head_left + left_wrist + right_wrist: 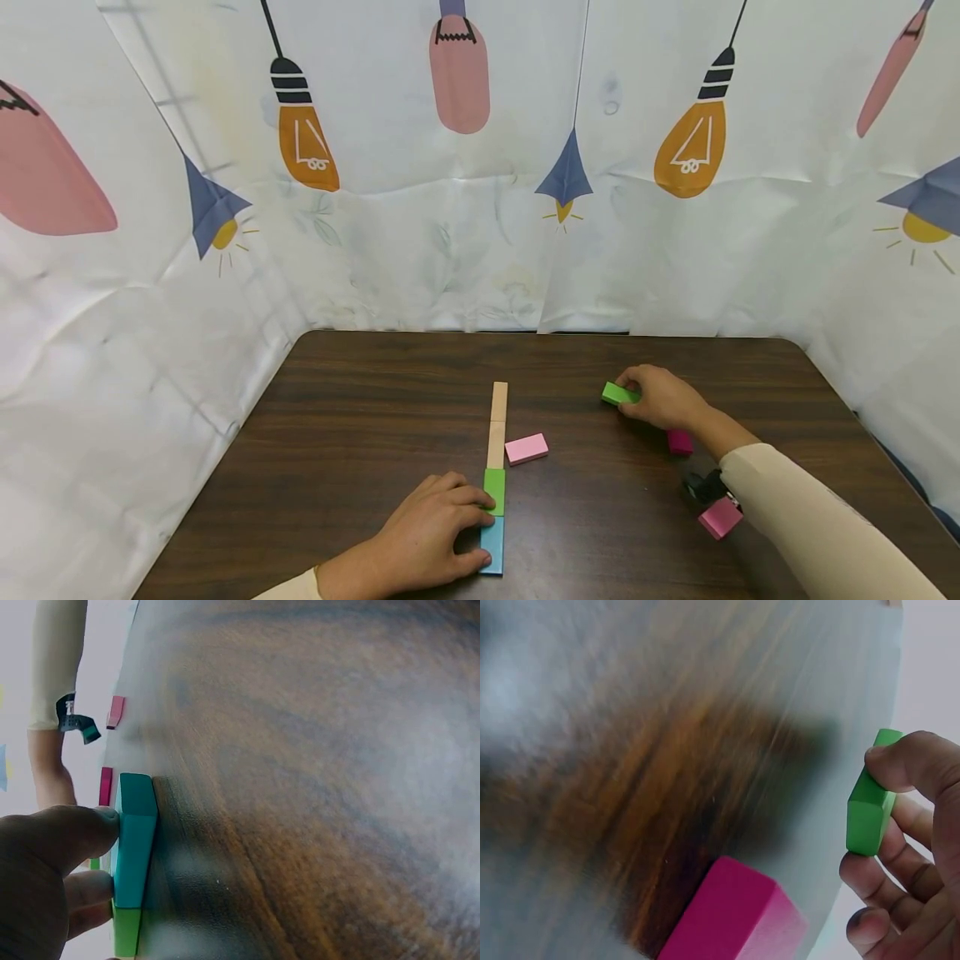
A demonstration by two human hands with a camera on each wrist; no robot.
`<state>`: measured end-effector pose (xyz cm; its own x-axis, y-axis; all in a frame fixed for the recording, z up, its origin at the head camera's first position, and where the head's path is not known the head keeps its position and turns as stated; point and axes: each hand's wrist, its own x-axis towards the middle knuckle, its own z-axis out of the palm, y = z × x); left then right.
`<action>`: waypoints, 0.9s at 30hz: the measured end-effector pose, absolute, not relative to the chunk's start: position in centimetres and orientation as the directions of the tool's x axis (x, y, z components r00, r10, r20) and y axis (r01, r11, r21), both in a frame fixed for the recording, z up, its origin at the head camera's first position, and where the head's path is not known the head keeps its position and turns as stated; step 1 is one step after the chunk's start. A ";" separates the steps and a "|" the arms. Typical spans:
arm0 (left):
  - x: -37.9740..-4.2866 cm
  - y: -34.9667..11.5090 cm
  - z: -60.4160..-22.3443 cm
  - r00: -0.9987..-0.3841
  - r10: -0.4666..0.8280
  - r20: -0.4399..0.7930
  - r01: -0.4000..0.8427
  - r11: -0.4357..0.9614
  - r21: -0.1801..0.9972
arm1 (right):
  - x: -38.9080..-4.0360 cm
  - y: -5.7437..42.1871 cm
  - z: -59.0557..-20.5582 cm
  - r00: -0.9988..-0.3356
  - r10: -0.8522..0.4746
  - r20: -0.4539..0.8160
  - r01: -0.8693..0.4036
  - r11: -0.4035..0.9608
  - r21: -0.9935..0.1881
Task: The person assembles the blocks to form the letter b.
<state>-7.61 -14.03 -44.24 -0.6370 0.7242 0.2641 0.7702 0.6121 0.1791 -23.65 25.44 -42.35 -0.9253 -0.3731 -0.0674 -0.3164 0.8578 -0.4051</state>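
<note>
A straight row of blocks runs away from the person: a blue block nearest, then a green block, then two plain wooden blocks. My left hand lies along the row's left side, its thumb and fingertips touching the blue block and the near part of the green one. Over the right part of the table, my right hand pinches a loose green block between thumb and fingers. A magenta block lies below that hand, partly covered by the forearm in the head view.
Beside the wooden blocks a light pink block lies at an angle. Another pink block is by the right sleeve, near a dark wrist device. A printed white cloth hangs behind the dark wooden table.
</note>
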 end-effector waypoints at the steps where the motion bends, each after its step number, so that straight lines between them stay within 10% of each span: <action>1: -7.6 -14.0 -44.2 -0.637 0.724 0.263 0.770 0.612 0.179 | -23.5 25.4 -42.3 -0.925 -0.374 -0.066 -0.318 0.858 -0.404; 27: -7.6 -14.0 -44.1 -0.637 0.725 0.263 0.770 0.616 0.165 | -19.1 21.8 -41.6 -0.909 -0.417 -0.006 -0.374 0.820 -0.433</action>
